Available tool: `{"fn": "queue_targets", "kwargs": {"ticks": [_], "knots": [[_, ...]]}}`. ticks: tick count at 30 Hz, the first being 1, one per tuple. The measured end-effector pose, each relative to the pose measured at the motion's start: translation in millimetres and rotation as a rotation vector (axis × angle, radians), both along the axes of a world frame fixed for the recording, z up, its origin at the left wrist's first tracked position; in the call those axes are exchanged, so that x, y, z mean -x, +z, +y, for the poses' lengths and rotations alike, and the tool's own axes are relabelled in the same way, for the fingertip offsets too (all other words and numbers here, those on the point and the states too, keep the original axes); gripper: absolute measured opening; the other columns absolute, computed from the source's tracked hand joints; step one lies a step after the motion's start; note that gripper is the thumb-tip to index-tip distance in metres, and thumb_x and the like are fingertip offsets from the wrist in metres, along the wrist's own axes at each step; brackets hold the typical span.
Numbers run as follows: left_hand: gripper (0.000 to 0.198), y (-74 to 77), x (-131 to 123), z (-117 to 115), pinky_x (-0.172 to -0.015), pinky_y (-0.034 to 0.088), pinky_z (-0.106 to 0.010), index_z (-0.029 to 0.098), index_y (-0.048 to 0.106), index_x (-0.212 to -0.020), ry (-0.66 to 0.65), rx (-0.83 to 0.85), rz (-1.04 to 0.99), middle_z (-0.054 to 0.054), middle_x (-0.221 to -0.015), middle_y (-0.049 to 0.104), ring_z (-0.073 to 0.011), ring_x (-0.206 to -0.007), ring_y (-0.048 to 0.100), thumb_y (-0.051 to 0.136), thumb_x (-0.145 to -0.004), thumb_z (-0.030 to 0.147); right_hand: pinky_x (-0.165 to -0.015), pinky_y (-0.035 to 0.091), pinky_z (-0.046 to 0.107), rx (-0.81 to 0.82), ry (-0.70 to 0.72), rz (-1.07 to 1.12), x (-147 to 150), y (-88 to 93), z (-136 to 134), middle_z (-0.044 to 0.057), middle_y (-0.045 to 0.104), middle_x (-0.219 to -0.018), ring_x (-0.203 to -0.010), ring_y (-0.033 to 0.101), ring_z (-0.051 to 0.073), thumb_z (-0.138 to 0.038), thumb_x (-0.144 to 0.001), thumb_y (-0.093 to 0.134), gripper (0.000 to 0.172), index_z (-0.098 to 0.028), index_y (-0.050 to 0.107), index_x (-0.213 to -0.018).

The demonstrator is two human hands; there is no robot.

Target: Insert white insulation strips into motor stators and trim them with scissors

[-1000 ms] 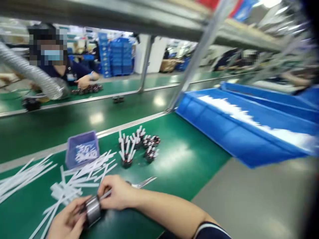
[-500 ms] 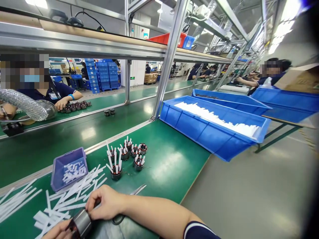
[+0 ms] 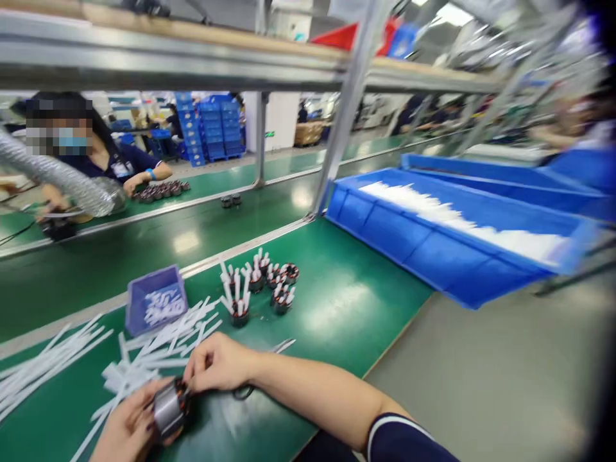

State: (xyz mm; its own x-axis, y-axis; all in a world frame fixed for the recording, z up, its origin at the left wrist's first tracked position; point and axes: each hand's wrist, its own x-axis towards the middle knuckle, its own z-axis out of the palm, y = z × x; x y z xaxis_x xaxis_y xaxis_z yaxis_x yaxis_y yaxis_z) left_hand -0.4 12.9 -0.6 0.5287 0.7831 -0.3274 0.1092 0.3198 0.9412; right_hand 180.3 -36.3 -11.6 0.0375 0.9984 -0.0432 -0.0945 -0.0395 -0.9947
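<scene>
My left hand [image 3: 128, 420] is closed around a grey motor stator [image 3: 168, 409], which lies tilted on its side with copper windings at the end facing right. At that end, my right hand [image 3: 219, 364] has thumb and fingers pinched together against the windings; whatever is between the fingertips is too small to make out. White paper strips [image 3: 158, 362] lie loose beside and beyond my hands. Under my right forearm rests a pair of scissors [image 3: 285, 346], its middle hidden. Farther off, several stators [image 3: 239, 316] stand upright, most with white strips sticking out of the top.
A purple bin [image 3: 132, 311] holds short white pieces. More long strips [image 3: 52, 362] are at left. A large blue crate [image 3: 409, 247] full of white material stands at right, over the bench edge. A metal post [image 3: 344, 115] rises behind. Across the line, a co-worker's hand [image 3: 137, 183] touches stators.
The view has shifted, so the bench appears higher and farther right. More of my left hand and of the stator shows now. My right hand still pinches at the stator's end.
</scene>
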Motion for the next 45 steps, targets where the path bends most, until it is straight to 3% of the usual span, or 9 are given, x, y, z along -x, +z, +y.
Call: {"fn": "queue_targets", "kwargs": {"ticks": [4,8,12,14,18,25,31,35,45], "knots": [[0.039,13.1,3.4,2.2,-0.045,0.049,-0.025,0.012,0.071,-0.077,-0.007,0.073,-0.151,-0.007,-0.064,0.069,-0.0163,-0.053,0.060,0.088,-0.048,0.032,-0.071,0.051,0.031,-0.034,-0.002,-0.033,-7.2,6.1,-15.3,0.001,0.065,-0.071,-0.069,0.061,0.015,-0.044,-0.062,0.080,0.033,-0.015,0.066,-0.072],[0.038,9.1,19.0,32.3,-0.044,0.048,-0.022,0.012,0.069,-0.082,0.195,0.041,-0.315,-0.006,-0.067,0.070,-0.0149,-0.053,0.062,0.083,-0.052,0.032,-0.084,0.049,0.035,-0.071,-0.014,-0.130,-16.0,-16.5,-10.8,0.005,0.067,-0.088,-0.084,0.062,0.019,-0.032,-0.075,0.074,0.022,-0.018,0.066,-0.089],[0.035,12.4,35.5,50.4,-0.043,0.046,-0.020,0.013,0.065,-0.080,0.333,-0.010,-0.300,0.000,-0.061,0.067,-0.0084,-0.042,0.054,0.081,-0.050,0.023,-0.079,0.051,0.034,-0.411,0.130,-0.874,4.6,-21.6,-5.7,0.008,0.068,-0.097,-0.089,0.064,0.022,-0.024,-0.087,0.057,0.010,-0.020,0.064,-0.092],[0.035,15.9,38.7,51.2,-0.043,0.046,-0.020,0.013,0.064,-0.079,0.369,-0.024,-0.303,0.000,-0.061,0.067,-0.0078,-0.041,0.054,0.081,-0.051,0.024,-0.076,0.050,0.032,-0.426,0.215,-1.120,26.0,-13.8,0.2,0.010,0.066,-0.098,-0.090,0.063,0.022,-0.022,-0.090,0.053,0.012,-0.018,0.064,-0.091],[0.039,17.5,40.4,50.4,-0.042,0.045,-0.019,0.013,0.063,-0.081,0.391,-0.029,-0.287,0.000,-0.062,0.068,-0.0069,-0.042,0.053,0.082,-0.049,0.024,-0.073,0.047,0.036,-0.376,0.208,-1.275,69.1,-2.6,35.4,0.017,0.062,-0.106,-0.092,0.060,0.027,-0.025,-0.091,0.055,0.020,-0.011,0.065,-0.101],[0.040,19.6,40.6,49.5,-0.044,0.051,-0.019,0.014,0.064,-0.081,0.355,-0.015,-0.319,-0.001,-0.067,0.071,-0.0083,-0.046,0.059,0.086,-0.049,0.026,-0.088,0.043,0.040,-0.529,0.279,-1.207,87.1,-11.0,65.7,0.016,0.066,-0.108,-0.109,0.055,0.027,-0.012,-0.089,0.051,0.022,-0.014,0.070,-0.078],[0.034,21.0,36.0,38.0,-0.040,0.051,-0.021,0.011,0.065,-0.081,0.028,0.073,-0.243,-0.006,-0.069,0.072,-0.0144,-0.047,0.064,0.085,-0.058,0.026,-0.080,0.052,0.035,-0.505,0.011,-1.029,12.4,-4.4,8.9,0.011,0.069,-0.102,-0.092,0.064,0.021,-0.015,-0.093,0.045,0.026,-0.018,0.070,-0.098],[0.041,12.2,26.4,29.8,-0.043,0.053,-0.021,0.013,0.066,-0.099,-0.105,0.096,-0.203,-0.008,-0.082,0.075,-0.0177,-0.058,0.069,0.081,-0.061,0.018,-0.066,0.054,0.029,-0.395,-0.181,-0.572,-32.9,7.8,-25.9,0.004,0.071,-0.086,-0.075,0.067,0.019,-0.029,-0.086,0.065,0.009,-0.024,0.072,-0.090],[0.039,-6.2,9.3,14.8,-0.055,0.056,-0.026,0.012,0.070,-0.102,-0.205,0.209,-0.215,-0.008,-0.084,0.073,-0.0171,-0.065,0.068,0.065,-0.064,0.013,-0.056,0.048,0.023,-0.414,0.065,-0.665,-24.4,20.4,-34.0,0.001,0.065,-0.072,-0.061,0.061,0.013,-0.017,-0.087,0.060,0.011,-0.021,0.066,-0.079]]}}
